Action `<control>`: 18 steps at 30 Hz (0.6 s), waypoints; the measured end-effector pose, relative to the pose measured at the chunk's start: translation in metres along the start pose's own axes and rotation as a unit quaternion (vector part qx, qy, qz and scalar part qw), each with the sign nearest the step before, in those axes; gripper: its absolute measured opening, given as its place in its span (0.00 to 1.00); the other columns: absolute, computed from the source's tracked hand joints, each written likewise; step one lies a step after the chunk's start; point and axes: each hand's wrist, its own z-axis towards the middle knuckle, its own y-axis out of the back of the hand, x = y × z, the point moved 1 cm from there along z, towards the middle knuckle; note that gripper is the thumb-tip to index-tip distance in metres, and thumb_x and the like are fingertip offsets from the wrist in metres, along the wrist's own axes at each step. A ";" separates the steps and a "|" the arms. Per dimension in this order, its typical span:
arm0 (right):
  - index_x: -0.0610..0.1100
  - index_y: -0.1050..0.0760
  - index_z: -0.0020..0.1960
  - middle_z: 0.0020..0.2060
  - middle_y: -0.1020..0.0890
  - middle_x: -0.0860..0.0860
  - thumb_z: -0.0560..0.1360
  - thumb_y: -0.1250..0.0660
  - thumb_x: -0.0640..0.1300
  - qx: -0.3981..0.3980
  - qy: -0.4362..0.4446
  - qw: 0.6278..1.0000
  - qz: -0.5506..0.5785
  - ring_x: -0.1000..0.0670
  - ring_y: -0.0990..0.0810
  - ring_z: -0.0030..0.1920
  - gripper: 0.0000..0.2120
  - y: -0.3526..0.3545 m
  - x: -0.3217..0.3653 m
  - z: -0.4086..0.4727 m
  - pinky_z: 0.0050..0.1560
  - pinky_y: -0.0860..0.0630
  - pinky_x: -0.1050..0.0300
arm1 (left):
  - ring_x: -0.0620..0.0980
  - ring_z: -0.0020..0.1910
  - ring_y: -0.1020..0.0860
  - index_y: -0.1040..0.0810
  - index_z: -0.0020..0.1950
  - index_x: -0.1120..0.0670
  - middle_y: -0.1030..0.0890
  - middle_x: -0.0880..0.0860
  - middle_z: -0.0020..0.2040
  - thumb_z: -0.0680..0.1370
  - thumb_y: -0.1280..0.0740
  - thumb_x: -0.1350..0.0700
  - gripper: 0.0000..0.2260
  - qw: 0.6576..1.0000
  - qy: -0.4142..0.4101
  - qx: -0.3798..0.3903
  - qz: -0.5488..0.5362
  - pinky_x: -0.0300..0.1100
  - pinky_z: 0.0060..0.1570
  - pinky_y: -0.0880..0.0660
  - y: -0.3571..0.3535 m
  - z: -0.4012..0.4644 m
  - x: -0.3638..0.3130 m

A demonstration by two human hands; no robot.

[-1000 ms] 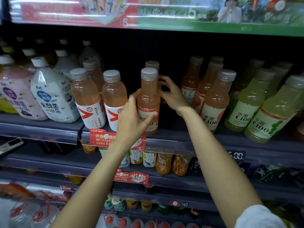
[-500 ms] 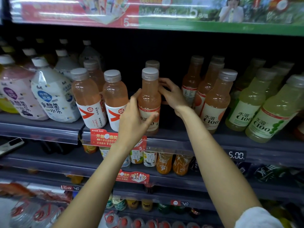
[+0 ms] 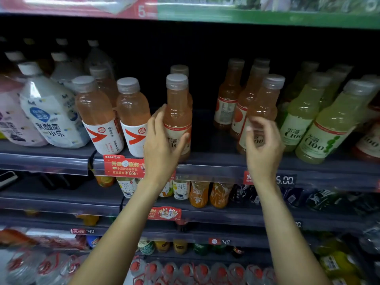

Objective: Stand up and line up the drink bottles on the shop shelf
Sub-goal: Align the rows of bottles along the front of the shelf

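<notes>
A pink-orange drink bottle (image 3: 178, 108) with a grey cap stands upright at the front of the shelf (image 3: 207, 164). My left hand (image 3: 162, 147) grips its lower half, thumb across the label. A second cap (image 3: 179, 70) shows right behind it. My right hand (image 3: 264, 149) hovers, blurred, in front of a leaning orange bottle (image 3: 266, 101), fingers loosely curled; whether it touches the bottle I cannot tell. Two more orange bottles (image 3: 228, 95) stand behind that one. Two pink bottles with red-and-white labels (image 3: 96, 112) lean left of the gripped bottle.
White pouch-shaped bottles (image 3: 51, 114) lean at the far left. Yellow-green bottles (image 3: 337, 124) lean at the right. A dark gap (image 3: 205, 124) lies between the gripped bottle and the orange row. Lower shelves (image 3: 246, 219) hold small bottles and water jugs. A banner (image 3: 246, 15) runs overhead.
My right hand has come away from behind the upright bottle and moved right, in front of the leaning orange bottle. My left hand still holds the same bottle. The view has dropped slightly.
</notes>
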 end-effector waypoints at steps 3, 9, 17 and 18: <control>0.39 0.33 0.65 0.62 0.30 0.44 0.72 0.30 0.43 -0.041 -0.097 0.993 -0.049 0.47 0.31 0.63 0.24 0.011 -0.023 0.007 0.63 0.31 0.53 | 0.52 0.67 0.31 0.40 0.74 0.57 0.32 0.57 0.68 0.76 0.29 0.52 0.32 1.000 0.010 0.001 -0.007 0.45 0.61 0.27 0.000 -0.001 0.000; 0.43 0.41 0.72 0.58 0.26 0.52 0.66 0.24 0.40 0.106 -0.181 0.978 -0.001 0.54 0.27 0.58 0.40 0.004 -0.037 0.023 0.54 0.32 0.65 | 0.52 0.67 0.31 0.40 0.74 0.56 0.32 0.56 0.68 0.76 0.29 0.51 0.32 1.000 0.014 0.006 -0.016 0.49 0.61 0.26 -0.001 -0.001 0.000; 0.48 0.40 0.68 0.61 0.23 0.48 0.61 0.21 0.55 0.149 -0.172 0.973 -0.037 0.47 0.23 0.59 0.43 -0.009 -0.008 0.002 0.56 0.26 0.53 | 0.55 0.61 0.27 0.32 0.65 0.61 0.29 0.56 0.62 0.75 0.30 0.61 0.21 0.989 -0.074 -0.114 -0.061 0.53 0.57 0.26 0.005 -0.017 -0.033; 0.47 0.40 0.68 0.61 0.24 0.47 0.61 0.22 0.56 0.156 -0.167 0.973 -0.041 0.46 0.23 0.59 0.43 -0.013 -0.003 -0.001 0.55 0.25 0.53 | 0.53 0.59 0.27 0.31 0.64 0.61 0.28 0.56 0.61 0.75 0.30 0.61 0.19 0.988 -0.091 -0.100 -0.073 0.50 0.56 0.25 0.003 -0.018 -0.039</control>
